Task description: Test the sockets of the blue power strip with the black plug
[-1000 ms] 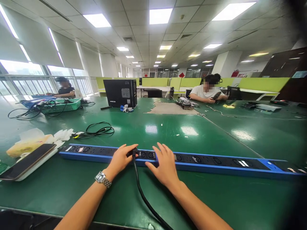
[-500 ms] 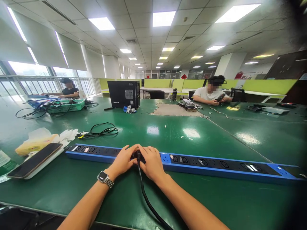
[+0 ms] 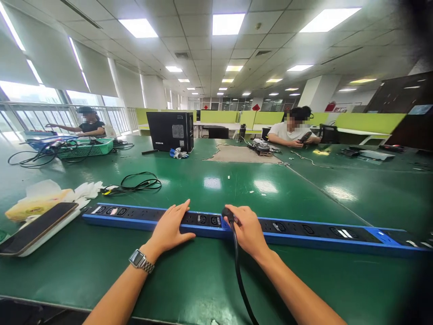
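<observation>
A long blue and black power strip (image 3: 203,231) lies across the green table, with rows of sockets along its top. My left hand (image 3: 171,228) rests on the strip left of its middle, fingers stretched out and thumb apart. Just right of the middle, my right hand (image 3: 248,228) grips a black power plug (image 3: 228,215) over the blue socket section. Whether the plug's pins touch the sockets is hidden. From the plug a thick black cable (image 3: 238,275) runs down toward the table's front edge.
At left lie a phone (image 3: 34,228), a yellow plastic bag (image 3: 37,203) and a coiled black cable (image 3: 140,183). Farther back stand a black computer tower (image 3: 169,131) and a green basket (image 3: 88,148) with cables. Two people sit beyond, one left, one right.
My right hand has moved right along the strip with the plug, away from my left hand. My left hand has opened out flat on the strip. The view has shifted slightly.
</observation>
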### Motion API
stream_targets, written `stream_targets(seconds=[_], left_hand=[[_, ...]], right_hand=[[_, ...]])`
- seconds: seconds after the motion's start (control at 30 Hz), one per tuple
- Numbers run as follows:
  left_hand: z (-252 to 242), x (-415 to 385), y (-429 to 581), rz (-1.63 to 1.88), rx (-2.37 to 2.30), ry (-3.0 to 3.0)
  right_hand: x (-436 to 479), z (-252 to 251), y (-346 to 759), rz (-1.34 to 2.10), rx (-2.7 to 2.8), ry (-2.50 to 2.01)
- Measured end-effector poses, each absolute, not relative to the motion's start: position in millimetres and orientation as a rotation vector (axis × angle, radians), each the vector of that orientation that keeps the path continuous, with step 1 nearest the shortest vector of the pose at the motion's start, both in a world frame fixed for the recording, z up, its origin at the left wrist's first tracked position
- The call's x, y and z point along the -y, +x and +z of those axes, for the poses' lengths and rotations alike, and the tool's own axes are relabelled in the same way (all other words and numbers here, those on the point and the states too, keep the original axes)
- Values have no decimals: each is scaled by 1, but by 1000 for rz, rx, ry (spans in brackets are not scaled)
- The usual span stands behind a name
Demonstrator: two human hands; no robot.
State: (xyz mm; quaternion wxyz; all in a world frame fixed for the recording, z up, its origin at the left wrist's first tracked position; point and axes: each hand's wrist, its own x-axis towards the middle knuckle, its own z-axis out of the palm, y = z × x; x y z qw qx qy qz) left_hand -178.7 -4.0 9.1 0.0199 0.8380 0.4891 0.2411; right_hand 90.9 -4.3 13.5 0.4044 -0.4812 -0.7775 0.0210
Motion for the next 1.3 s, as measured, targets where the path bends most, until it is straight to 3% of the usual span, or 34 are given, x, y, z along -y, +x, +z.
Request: stream_targets(seconds=[0.3, 0.47, 0.73, 1.0, 1.3], left_hand=[[2, 1, -181, 827, -1494, 2661], [12, 4, -142, 997, -1345, 2577], [27, -7, -59, 790, -1053, 2644], [24, -5, -39, 1291, -936, 2391], [20, -14, 60, 940, -1030, 2454]], right_hand=[[16, 7, 98, -99, 2183, -1261], [21, -13, 115, -349, 2125, -1404], [28, -55, 224, -552, 1877, -1794], [30, -58, 231, -580, 1901, -1792], [33, -56, 230, -534, 1895, -1774]])
